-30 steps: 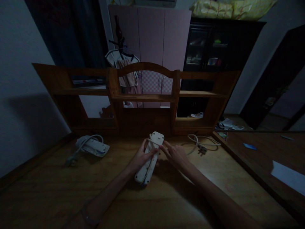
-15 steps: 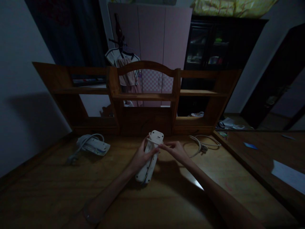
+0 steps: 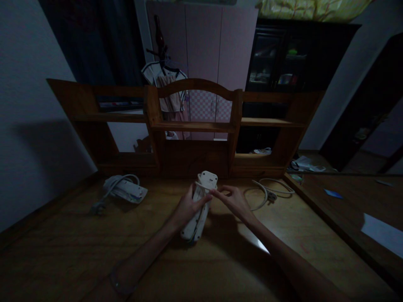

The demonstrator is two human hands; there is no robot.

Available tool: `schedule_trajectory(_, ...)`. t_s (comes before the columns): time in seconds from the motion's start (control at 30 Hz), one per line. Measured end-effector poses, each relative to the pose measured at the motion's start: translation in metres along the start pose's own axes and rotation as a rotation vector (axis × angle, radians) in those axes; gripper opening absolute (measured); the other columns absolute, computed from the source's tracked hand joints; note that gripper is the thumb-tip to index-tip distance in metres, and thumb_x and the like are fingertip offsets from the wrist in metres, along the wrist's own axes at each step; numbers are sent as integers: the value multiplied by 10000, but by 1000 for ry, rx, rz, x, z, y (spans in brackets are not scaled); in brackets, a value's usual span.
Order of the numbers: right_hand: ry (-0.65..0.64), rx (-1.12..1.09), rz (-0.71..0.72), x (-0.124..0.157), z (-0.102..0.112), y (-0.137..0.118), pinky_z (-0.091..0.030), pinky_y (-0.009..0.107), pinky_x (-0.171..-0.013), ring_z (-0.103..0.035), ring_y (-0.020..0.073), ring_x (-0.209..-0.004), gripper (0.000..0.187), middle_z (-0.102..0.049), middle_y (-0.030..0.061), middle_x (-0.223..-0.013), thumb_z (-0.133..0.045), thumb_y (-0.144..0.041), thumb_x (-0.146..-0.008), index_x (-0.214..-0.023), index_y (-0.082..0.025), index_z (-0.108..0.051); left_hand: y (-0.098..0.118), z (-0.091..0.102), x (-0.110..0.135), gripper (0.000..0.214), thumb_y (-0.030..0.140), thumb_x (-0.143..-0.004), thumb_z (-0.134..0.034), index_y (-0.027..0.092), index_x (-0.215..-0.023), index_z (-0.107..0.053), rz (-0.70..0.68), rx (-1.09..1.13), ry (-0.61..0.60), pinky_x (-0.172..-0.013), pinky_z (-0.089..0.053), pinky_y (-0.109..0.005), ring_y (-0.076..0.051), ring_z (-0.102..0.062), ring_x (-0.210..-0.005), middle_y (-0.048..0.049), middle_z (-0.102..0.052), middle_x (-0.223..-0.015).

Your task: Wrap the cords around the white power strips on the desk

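A white power strip [image 3: 192, 230] is held tilted over the wooden desk, its screwed underside toward me. My left hand [image 3: 188, 205] is closed round its middle, with the thumb across the face. Near the strip's far end, its cord [image 3: 204, 184] crosses over the body. My right hand [image 3: 232, 200] pinches that cord at the strip's right edge, thumb and forefinger together. Loose cord curves on the desk to the right, with a dark-faced plug [image 3: 271, 197] beside it. Part of the strip is hidden behind my left fingers.
Another power strip [image 3: 127, 189] with its cord wrapped round it lies at left, its plug [image 3: 98, 207] toward me. A wooden shelf unit [image 3: 192, 127] stands along the desk's back. To the right, a lower brown surface holds white paper [image 3: 382, 235] and a blue card [image 3: 333, 193].
The whole view has shifted slightly, with the background moving a little to the right. Both hands keep their hold on the power strip and its cord.
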State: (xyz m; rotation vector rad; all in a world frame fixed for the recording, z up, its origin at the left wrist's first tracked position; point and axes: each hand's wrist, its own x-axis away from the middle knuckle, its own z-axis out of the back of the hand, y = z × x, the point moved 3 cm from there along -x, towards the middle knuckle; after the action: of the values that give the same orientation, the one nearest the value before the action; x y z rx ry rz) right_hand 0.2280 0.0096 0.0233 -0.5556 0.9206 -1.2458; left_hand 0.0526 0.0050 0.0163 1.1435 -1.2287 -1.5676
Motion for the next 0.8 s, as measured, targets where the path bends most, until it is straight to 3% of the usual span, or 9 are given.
schedule_trajectory(0.1,28,53,17,2,0,0,-341,218,-511,-594,158,-602,459,-662,23,-684,-548,-603,-782,-807,-171,-701,0,-1,0,633,466,-758,-658,205,-1272,-397,23,86,-34,-602,-534,-298,-213,-684,-716,-103,-658,-1047)
schedule_trajectory(0.27,92,212,84,6,2,-4,-334,226,-528,-602,169,-583,466,-636,21,-602,-498,-613,-815,-758,-192,-688,-3,0,-3,517,461,-764,-659,165,-1151,-487,59,100,-57,-586,-543,-289,-237,-692,-745,-128,-660,-1017)
schedule_trajectory(0.4,142,349,130,9,5,-9,-334,231,-544,-614,178,-591,487,-654,38,-615,-470,-629,-828,-725,-203,-680,-6,-1,-6,537,445,-757,-675,187,-1170,-450,59,160,-54,-583,-549,-291,-234,-694,-741,-133,-645,-1065)
schedule_trajectory(0.6,147,432,130,10,6,-9,-313,230,-534,-623,178,-600,515,-672,43,-638,-425,-649,-842,-734,-219,-687,-10,-2,-6,638,454,-731,-698,185,-1221,-389,75,199,-50,-535,-551,-294,-248,-697,-708,-143,-665,-1001)
schedule_trajectory(0.8,137,505,215,12,8,-11,-289,241,-549,-621,166,-594,472,-684,45,-673,-399,-592,-889,-801,-221,-678,-14,-1,-8,565,461,-752,-678,191,-1191,-448,99,305,-50,-606,-569,-318,-242,-698,-763,-153,-649,-1078)
